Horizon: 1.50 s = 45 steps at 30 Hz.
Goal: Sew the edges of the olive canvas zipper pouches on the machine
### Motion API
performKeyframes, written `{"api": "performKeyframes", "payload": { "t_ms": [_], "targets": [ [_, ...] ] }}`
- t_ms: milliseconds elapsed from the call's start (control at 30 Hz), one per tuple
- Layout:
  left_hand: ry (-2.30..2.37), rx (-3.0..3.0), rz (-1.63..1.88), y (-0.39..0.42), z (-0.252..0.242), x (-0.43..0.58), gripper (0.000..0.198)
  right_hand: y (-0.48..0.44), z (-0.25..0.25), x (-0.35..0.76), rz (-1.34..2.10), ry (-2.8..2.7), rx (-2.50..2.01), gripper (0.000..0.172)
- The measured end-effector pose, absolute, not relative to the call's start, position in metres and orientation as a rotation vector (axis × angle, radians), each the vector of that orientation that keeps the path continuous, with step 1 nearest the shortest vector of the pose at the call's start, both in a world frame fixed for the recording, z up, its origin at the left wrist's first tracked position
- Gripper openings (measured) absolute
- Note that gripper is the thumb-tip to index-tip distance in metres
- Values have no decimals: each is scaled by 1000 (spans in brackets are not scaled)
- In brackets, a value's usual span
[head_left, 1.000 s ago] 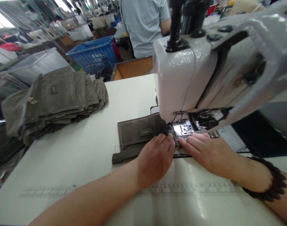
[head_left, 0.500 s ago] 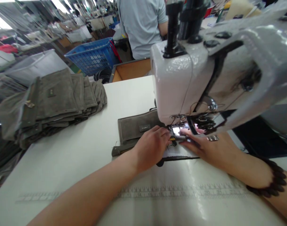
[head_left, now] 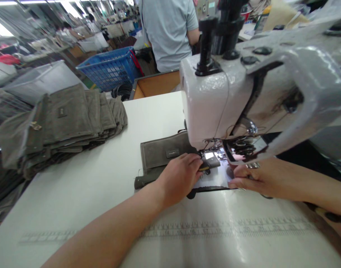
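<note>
A grey-brown fabric bag piece point(head_left: 156, 152) with a small label patch lies under the head of a white sewing machine point(head_left: 205, 100). My left hand point(head_left: 181, 176) rests on this piece with fingers bent together, gripping its edge by a short yellow-toothed zipper point(head_left: 204, 168). The fabric's right end reaches the lit needle area. Right of it, my right hand point(head_left: 251, 176) is closed near the metal plate point(head_left: 215, 180), apart from the fabric. A small shiny tip and a dark curved part show below its fingers; what they belong to is unclear.
A stack of similar fabric pieces point(head_left: 72, 115) lies at the table's left. Behind the table are a blue crate point(head_left: 106, 67), an open brown box point(head_left: 157, 85) and a person in a light shirt point(head_left: 169, 33). A ruler scale point(head_left: 187, 230) runs along the front.
My right hand has let go of the fabric's right end and moved right and toward me, its fingers now curled. My left hand has stayed nearly in place on the fabric.
</note>
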<state>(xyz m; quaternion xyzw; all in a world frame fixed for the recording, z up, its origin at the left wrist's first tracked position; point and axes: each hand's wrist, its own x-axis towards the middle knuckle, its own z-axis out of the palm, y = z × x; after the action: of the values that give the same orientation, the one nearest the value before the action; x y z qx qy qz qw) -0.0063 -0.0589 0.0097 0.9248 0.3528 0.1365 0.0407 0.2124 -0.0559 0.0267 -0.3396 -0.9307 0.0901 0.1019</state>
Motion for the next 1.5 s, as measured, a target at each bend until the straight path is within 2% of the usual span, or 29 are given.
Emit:
{"api": "performKeyframes", "payload": {
  "t_ms": [67,133,200,333,500,933,1200,1500],
  "targets": [
    [953,3024,299,-65,8,-5,15,-58,27,212,3,-2699,-960,44],
    [892,3089,201,-68,7,-4,18,-61,21,207,-274,-2588,-936,35],
    [923,3062,144,-69,8,-4,17,-64,15,200,-373,-2569,-847,25],
    [912,3074,112,-66,11,-4,17,-69,9,190,-349,-2604,-779,33],
    [865,3098,59,-64,13,-5,18,-70,9,187,-294,-2617,-927,23],
    [872,3074,130,-65,6,-6,20,-67,6,186,-152,-2632,-979,28],
    [931,3070,75,-55,1,-5,19,-63,5,182,-268,-2511,-968,37],
    [954,3123,99,-50,-3,-5,23,-60,3,181,-317,-2449,-984,38]
  ]
}}
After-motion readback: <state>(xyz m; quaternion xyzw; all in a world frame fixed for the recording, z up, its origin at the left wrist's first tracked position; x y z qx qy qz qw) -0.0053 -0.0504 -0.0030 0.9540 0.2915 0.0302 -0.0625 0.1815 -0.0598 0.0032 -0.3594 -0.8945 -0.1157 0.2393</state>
